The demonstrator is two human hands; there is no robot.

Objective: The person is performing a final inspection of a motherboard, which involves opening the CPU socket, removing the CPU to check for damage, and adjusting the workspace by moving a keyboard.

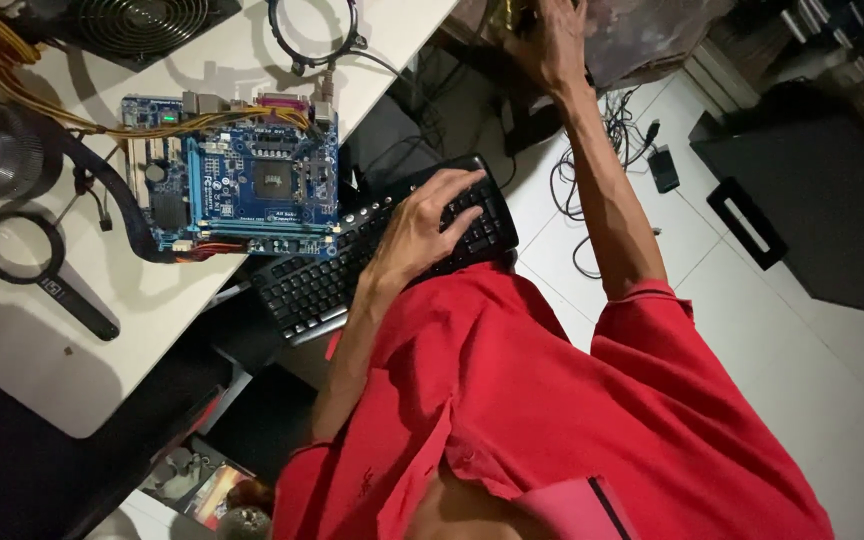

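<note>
A person in a red shirt (552, 400) is leaning over a white table (42, 350), seen from the head camera looking down. The left hand (427, 225) is resting flat on a black keyboard (372, 250), fingers spread wide across the keys and holding nothing. The keyboard is lying near the picture's centre, tilted, its far end pointing toward two o'clock. Just beside it, at nine o'clock, a blue circuit board (242, 180) is sitting on the table with yellow wires (102, 120) running off toward ten o'clock. The right hand (552, 45) is reaching up at twelve o'clock into a dim clutter; whether it is gripping anything cannot be told. A black magnifying glass (37, 265) is lying well apart, at nine o'clock, near the table's edge. Loose black cables (592, 180) are trailing on the white tiled floor (802, 350) at two o'clock.
</note>
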